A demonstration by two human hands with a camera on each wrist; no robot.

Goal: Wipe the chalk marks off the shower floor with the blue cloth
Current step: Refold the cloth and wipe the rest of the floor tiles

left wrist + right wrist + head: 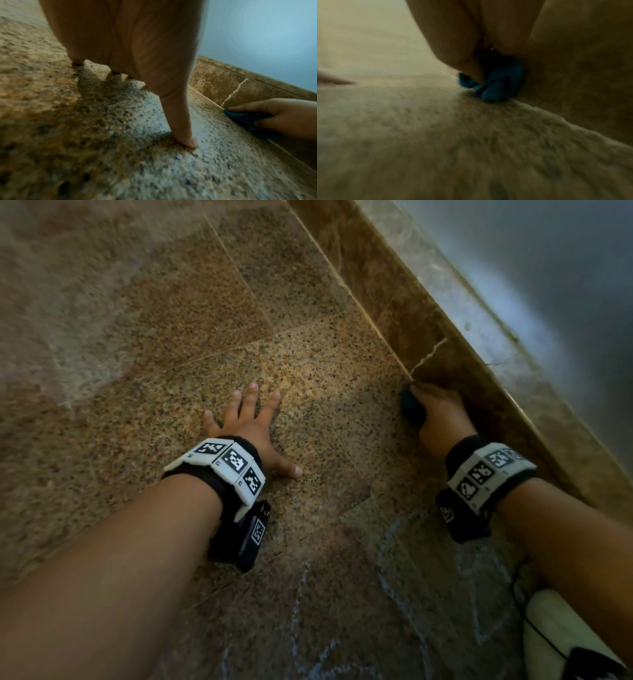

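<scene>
My right hand (438,412) grips the bunched blue cloth (411,405) and holds it down on the speckled shower floor (212,344), right where the floor meets the brown marble skirting (421,313). The cloth (247,117) shows dark teal under the fingers in the left wrist view, and bulges below the palm in the right wrist view as a blue wad (496,83). My left hand (250,422) lies flat on the floor with its fingers spread, a forearm's width left of the cloth. Pale chalk marks (301,611) run across the floor near the bottom of the head view, between my forearms.
The marble skirting runs diagonally along the right with a white crack (428,354) just beyond the cloth. A grey-blue wall (548,268) rises behind it. A white object (555,631) with a black cable sits at the bottom right corner.
</scene>
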